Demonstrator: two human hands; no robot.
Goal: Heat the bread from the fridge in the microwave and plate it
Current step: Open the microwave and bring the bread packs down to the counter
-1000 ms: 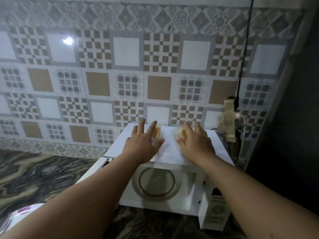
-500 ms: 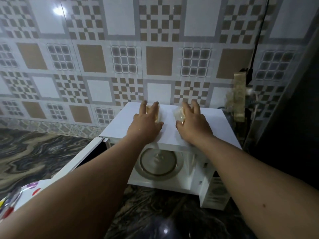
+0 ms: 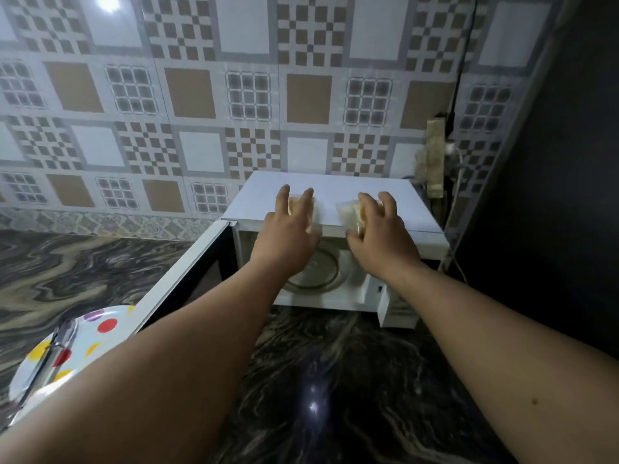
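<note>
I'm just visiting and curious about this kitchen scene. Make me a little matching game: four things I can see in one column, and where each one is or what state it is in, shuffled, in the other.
Things:
1. microwave door
2. spotted plate
3. glass turntable
4. bread in plastic wrap

Places or states:
A. inside the microwave cavity
B. on top of the microwave, under the right hand
C. swung open to the left
D. on the dark counter at lower left

Pairs: 1-C, 2-D, 3-A, 4-B
</note>
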